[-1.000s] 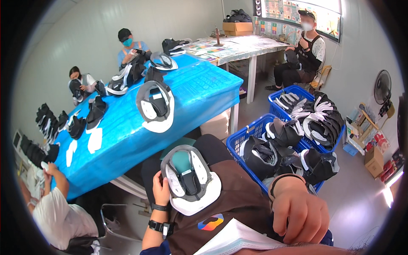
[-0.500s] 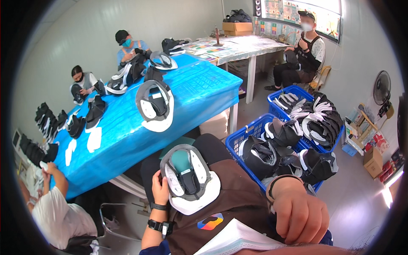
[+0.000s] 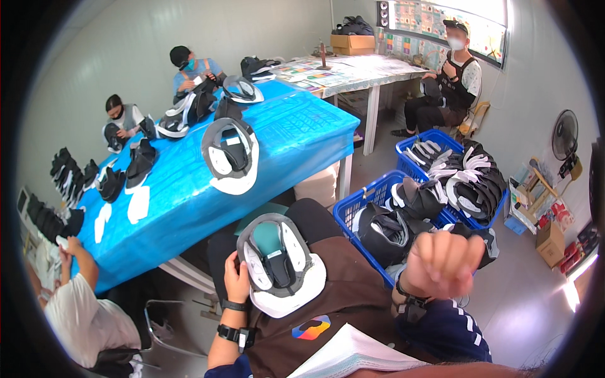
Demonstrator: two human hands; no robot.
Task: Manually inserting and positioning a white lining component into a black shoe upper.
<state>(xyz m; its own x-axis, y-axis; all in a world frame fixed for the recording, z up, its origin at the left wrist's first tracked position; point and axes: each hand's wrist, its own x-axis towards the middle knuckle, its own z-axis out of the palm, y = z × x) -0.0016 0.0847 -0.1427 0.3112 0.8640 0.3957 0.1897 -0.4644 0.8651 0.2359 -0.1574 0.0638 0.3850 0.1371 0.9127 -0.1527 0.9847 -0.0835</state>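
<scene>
On my lap rests a shoe upper with a grey padded collar, a broad white edge at the bottom and a black tongue with a small label in its middle. Teal shows through its opening. My left hand grips its left side, thumb over the rim. Raised to the right, apart from the upper, is my right hand, with fingers curled in and slightly blurred. Whatever it pinches, if anything, is hidden.
A blue-covered table ahead bears several uppers, one near its edge. Blue baskets full of black, grey and white uppers stand to the right. Co-workers sit around, one close at left. A fan hangs at far right.
My right hand has risen away from my chest, its wrist and sleeve now showing. My left hand and the upper have stayed in place.
</scene>
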